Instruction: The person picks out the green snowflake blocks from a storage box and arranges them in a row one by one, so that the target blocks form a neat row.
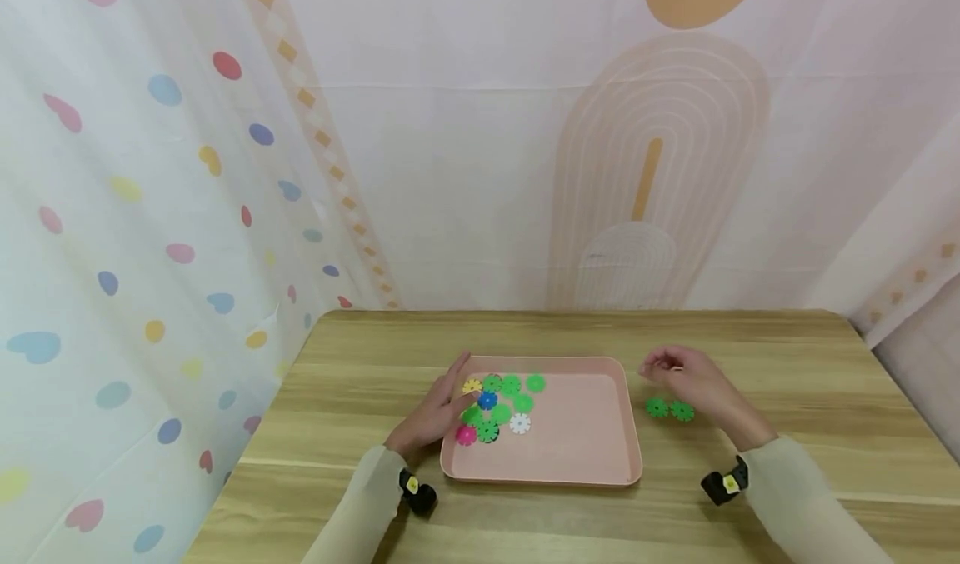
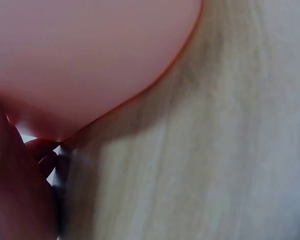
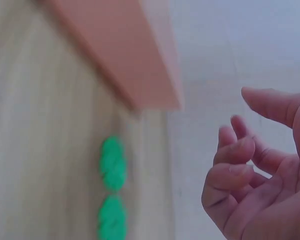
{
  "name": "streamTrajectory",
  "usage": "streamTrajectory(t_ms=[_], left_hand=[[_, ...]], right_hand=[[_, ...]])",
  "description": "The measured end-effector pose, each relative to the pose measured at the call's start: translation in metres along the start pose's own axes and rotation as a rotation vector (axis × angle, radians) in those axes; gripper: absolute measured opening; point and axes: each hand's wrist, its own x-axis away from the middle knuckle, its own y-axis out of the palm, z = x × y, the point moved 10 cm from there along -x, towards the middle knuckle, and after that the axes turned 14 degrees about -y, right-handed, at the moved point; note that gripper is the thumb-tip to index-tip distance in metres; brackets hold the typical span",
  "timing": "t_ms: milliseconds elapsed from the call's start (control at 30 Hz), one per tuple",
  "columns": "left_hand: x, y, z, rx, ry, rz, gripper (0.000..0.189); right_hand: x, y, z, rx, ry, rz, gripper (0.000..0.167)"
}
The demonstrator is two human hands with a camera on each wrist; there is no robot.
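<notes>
A shallow pink tray (image 1: 558,464) lies on the wooden table. Plastic snowflake discs are gathered in its left half: several green, a blue disc (image 1: 487,401), a yellow disc (image 1: 472,386), a pink disc (image 1: 467,436) and a white disc (image 1: 520,423). My left hand (image 1: 438,410) holds the tray's left side, fingers along the outer wall and thumb over the inside. Beyond the tray's right wall, my right hand (image 1: 686,376) hovers with loosely curled fingers and nothing between them. Below it, two green discs (image 3: 112,162) lie side by side on the table.
The wooden table (image 1: 787,356) stretches out on both sides of the tray. A patterned curtain (image 1: 465,172) hangs behind the table's far edge and along the left. Each wrist wears a small black camera (image 1: 723,482).
</notes>
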Motion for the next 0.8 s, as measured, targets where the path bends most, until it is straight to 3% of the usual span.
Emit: streamTrajectory(t_ms=[300, 600, 800], left_hand=[[-0.002, 0.000, -0.005, 0.040, -0.034, -0.012, 0.068], [0.003, 0.003, -0.008, 0.085, -0.081, -0.030, 0.069], [0.004, 0.003, -0.007, 0.097, -0.079, -0.031, 0.068]], right_hand=[[-0.035, 0.041, -0.035, -0.061, -0.091, -0.128, 0.012], [-0.054, 0.089, -0.047, -0.138, -0.032, -0.228, 0.012], [-0.065, 0.117, -0.046, -0.173, 0.003, -0.287, 0.011]])
